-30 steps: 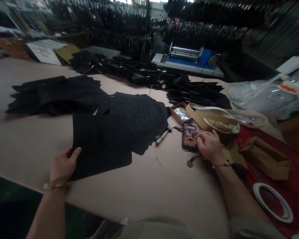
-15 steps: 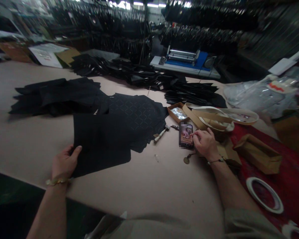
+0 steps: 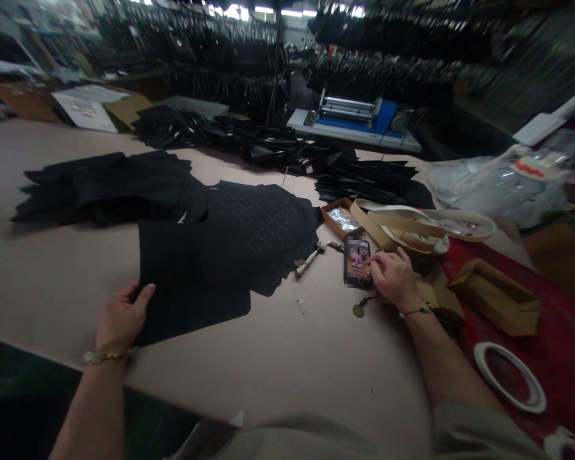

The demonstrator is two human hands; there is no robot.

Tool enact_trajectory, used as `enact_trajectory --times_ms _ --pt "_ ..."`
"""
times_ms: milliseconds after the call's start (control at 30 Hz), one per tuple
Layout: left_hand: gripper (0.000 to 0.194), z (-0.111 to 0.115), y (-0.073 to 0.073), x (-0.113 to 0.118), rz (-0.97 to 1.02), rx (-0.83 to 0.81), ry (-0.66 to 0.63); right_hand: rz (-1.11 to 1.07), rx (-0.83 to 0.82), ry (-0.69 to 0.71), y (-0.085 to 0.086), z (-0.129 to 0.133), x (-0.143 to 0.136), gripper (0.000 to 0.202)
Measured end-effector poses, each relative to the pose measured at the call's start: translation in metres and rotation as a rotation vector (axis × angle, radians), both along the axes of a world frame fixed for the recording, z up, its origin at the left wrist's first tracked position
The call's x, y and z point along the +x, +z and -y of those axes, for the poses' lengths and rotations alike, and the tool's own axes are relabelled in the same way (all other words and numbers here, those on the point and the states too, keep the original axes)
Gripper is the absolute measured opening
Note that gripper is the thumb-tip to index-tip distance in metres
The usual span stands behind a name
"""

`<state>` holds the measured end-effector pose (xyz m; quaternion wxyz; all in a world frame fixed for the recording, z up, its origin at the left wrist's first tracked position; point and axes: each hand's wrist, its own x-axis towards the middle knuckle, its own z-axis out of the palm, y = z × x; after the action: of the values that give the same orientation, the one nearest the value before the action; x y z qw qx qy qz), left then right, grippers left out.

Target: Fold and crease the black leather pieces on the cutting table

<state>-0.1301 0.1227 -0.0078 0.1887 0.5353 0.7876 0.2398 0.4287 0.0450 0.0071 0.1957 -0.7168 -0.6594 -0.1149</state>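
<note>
black sheet (image 3: 196,294), matte, one corner rounded, pinched by left hand (image 3: 122,316); right hand (image 3: 395,278), loosely spread, touches rectangular phone (image 3: 358,263).

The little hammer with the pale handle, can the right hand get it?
Probably yes: nothing seems to cover the hammer, though the black rectangular phone lies between it and the right hand.

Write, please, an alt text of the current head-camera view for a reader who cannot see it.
A person's left hand pinches the edge of a black sheet over a pale table, while the right hand points at a phone. A hammer lies left of the phone, and black pieces are piled behind the sheet.
</note>
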Motion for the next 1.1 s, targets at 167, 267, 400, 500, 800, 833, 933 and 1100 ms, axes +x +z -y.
enact_trajectory --times_ms 167,267,400,500,800,833,933,1100 --pt "0.049 -0.001 -0.002 -0.003 0.009 -0.035 -0.035 0.012 -0.014 -0.003 0.0 0.0 0.0 0.022" --pt "0.049 -0.003 -0.007 -0.007 0.012 -0.039 -0.034 0.003 -0.022 -0.003 0.0 0.0 -0.001 0.022" --pt "0.049 -0.003 -0.009 -0.007 0.014 -0.012 -0.018 0.005 -0.025 -0.004 0.001 0.0 -0.001 0.023" --pt "0.049 -0.002 -0.006 -0.005 -0.01 -0.024 -0.007 0.001 -0.022 -0.005 0.002 -0.001 -0.002 0.022" --pt "0.043 -0.003 -0.006 -0.005 -0.005 0.003 -0.021 -0.001 -0.028 -0.006 -0.002 -0.002 0.0 0.022" --pt "0.043 -0.002 -0.005 -0.004 -0.007 -0.001 -0.014 -0.004 -0.024 -0.008 -0.003 -0.002 0.0 0.021" --pt "0.045 -0.001 -0.002 -0.003 -0.006 -0.02 -0.012 -0.019 0.005 -0.002 -0.004 -0.002 0.001 0.02" --pt "0.048 -0.004 -0.007 -0.004 0.013 -0.034 -0.005 -0.018 0.025 -0.002 -0.001 -0.001 0.0 0.019"
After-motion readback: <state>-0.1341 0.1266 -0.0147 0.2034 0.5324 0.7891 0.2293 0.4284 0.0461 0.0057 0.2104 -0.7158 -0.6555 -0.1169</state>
